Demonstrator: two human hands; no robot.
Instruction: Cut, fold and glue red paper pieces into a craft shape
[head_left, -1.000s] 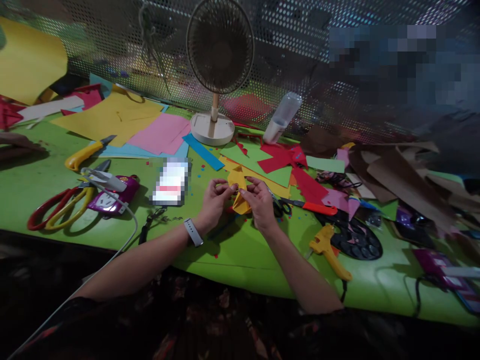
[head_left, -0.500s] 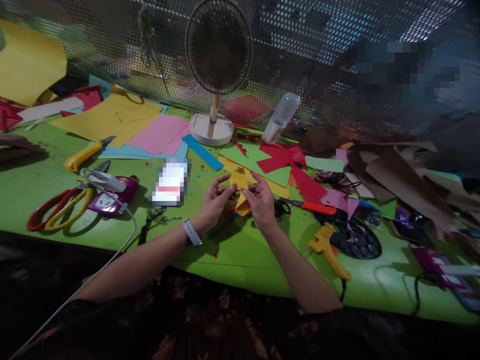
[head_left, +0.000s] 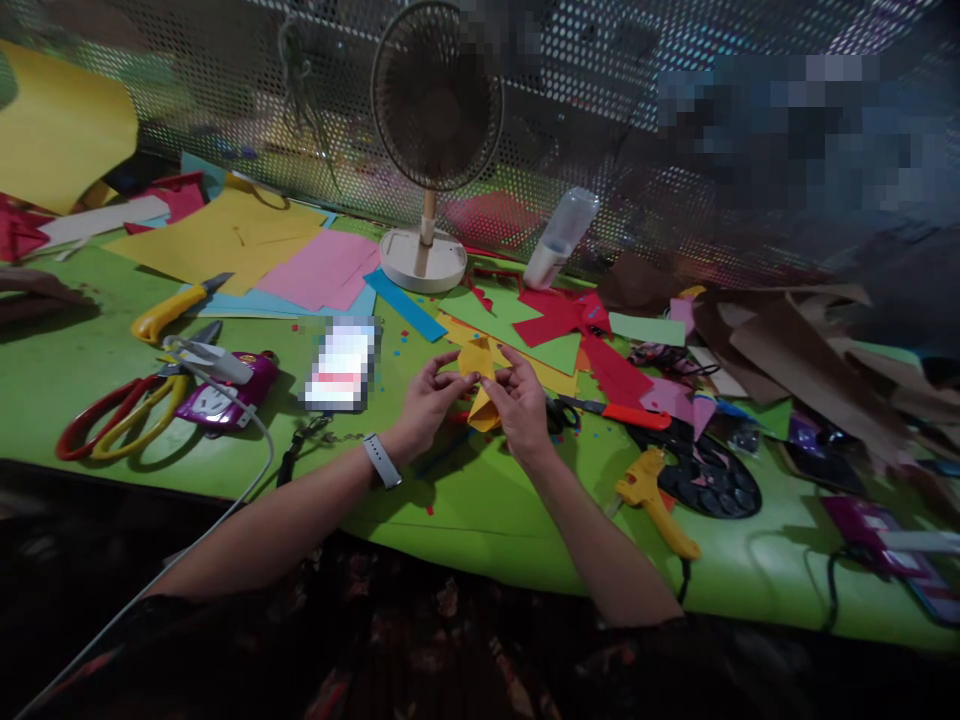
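A folded piece of yellow paper is held up over the middle of the green table. My left hand pinches its left side between thumb and fingers. On the other side, my right hand grips it with the thumb pressed on the front. The paper's lower end curls open below my thumbs. Part of it is hidden by my fingers. Scissors with black handles lie just right of my right hand. Yellow and green paper sheets lie behind both hands.
A phone, large scissors and a purple power strip lie left. A yellow glue gun, an orange-handled cutter and a black palette lie right. A fan stands behind. Another person's hand rests far left.
The yellow paper's upper part has tilted slightly, and my left fingertips have shifted a little to the right on it. Both hands keep hold of it. The table things stay put.
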